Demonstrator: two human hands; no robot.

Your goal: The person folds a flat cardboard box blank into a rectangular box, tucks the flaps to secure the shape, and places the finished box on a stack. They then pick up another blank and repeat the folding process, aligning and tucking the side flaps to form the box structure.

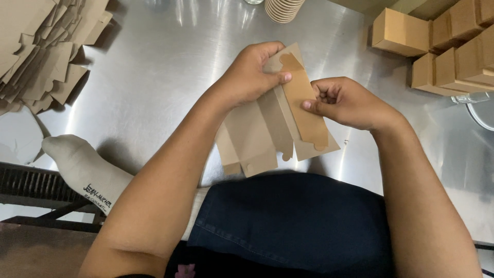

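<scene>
**A:** What are you holding there, and how is it going to behave?

**B:** You are holding a flat box blank (272,131) of thin brown card, unfolded, above the steel counter (154,72) and just over your lap. I am judging it light and springy: stiff across each panel, but bending readily along the scored creases. It is not fragile, though a hard pinch could be leaving a dent or a stray crease.

**A:** Where are you taking hold?

**B:** Your left hand (252,74) is clamping the top of the blank, thumb on the front face near the rounded tab, fingers wrapping behind. Your right hand (345,103) is closing on the right edge of the darker panel (303,108), its thumb tip pressing on that panel's face, the other fingers curling in. So both grips are shut on the card, neither one apart.

**A:** And the blank relative to those grips?

**B:** Most of it is hanging below and between your hands, tilting down to the left, its lower flaps free and touching nothing that I can make out. I would be keeping to edges and creases, not the panel middles.

**A:** Anything else near?

**B:** Flat blanks (41,51) are piling at the far left, finished boxes (442,46) are stacking at the far right, well apart from your hands.
</scene>
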